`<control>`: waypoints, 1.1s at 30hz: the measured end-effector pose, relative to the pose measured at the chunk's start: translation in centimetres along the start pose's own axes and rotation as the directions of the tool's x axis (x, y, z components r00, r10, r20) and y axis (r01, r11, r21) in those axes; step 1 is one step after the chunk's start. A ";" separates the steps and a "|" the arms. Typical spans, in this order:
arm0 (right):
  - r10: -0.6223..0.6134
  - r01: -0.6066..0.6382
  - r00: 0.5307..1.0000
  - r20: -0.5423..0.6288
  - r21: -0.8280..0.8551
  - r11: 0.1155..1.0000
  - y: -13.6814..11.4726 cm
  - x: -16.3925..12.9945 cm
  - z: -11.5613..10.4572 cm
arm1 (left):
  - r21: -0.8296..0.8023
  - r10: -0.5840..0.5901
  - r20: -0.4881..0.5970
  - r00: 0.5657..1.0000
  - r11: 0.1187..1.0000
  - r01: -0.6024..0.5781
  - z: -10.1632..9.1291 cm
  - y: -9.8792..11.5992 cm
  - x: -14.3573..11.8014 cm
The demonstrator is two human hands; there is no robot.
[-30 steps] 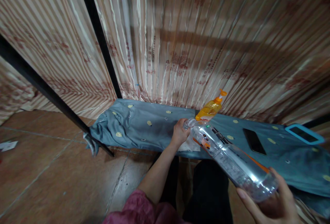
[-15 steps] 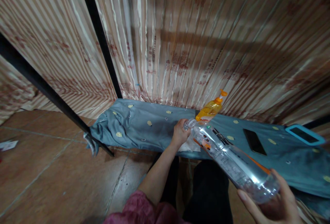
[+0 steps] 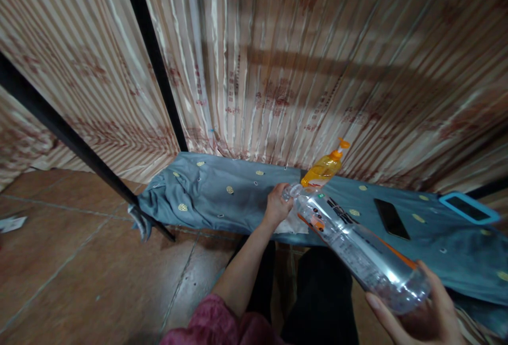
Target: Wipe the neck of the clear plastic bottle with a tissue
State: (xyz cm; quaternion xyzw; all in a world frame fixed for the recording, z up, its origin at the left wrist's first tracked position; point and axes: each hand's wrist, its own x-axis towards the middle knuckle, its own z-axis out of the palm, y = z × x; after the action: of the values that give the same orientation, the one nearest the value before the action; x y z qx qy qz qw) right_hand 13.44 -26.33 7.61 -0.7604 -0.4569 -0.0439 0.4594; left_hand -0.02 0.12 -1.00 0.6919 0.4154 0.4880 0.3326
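Over the rumpled blue-grey pineapple-print cloth (image 3: 242, 202), a clear plastic bottle (image 3: 359, 247) slants, its silver-and-orange label (image 3: 367, 244) too blurred to read; the left hand (image 3: 277, 206), forearm (image 3: 248, 263) stretched forward, is curled closed around the neck (image 3: 294, 191); the right hand (image 3: 440, 316), fingers spread, cups the base (image 3: 415, 293); beyond sits an amber pump bottle (image 3: 322, 170).

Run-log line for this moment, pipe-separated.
clear bottle: held two-handed | left hand: at neck | right hand: at base | phone: on cloth
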 end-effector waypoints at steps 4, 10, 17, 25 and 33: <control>-0.020 0.020 1.000 -0.004 -0.006 1.000 0.2 0.2 0.1 | 0.005 -0.013 -0.005 1.000 1.000 0.013 0.0 0.2 0.0; -0.066 0.065 0.998 -0.022 -0.056 0.996 1.2 0.3 0.0 | 0.000 -0.020 0.001 1.000 1.000 0.020 -0.1 0.3 0.1; -0.042 0.042 0.999 -0.002 -0.046 0.998 0.8 0.4 0.2 | -0.020 -0.027 0.002 1.000 0.999 0.027 -0.1 0.4 0.1; -0.037 0.037 0.999 0.002 -0.004 0.999 0.4 0.6 0.2 | 0.001 -0.044 0.002 0.999 0.999 0.044 -0.1 0.5 0.2; -0.028 0.027 1.000 0.008 0.034 0.999 1.1 0.4 0.2 | -0.012 -0.037 -0.004 0.999 0.999 0.037 -0.1 0.4 0.2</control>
State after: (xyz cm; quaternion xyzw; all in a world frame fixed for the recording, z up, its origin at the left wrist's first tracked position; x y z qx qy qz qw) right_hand 14.41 -26.11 6.93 -0.7462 -0.4699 -0.0393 0.4699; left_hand 0.04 0.14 -0.58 0.6810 0.4257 0.4858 0.3449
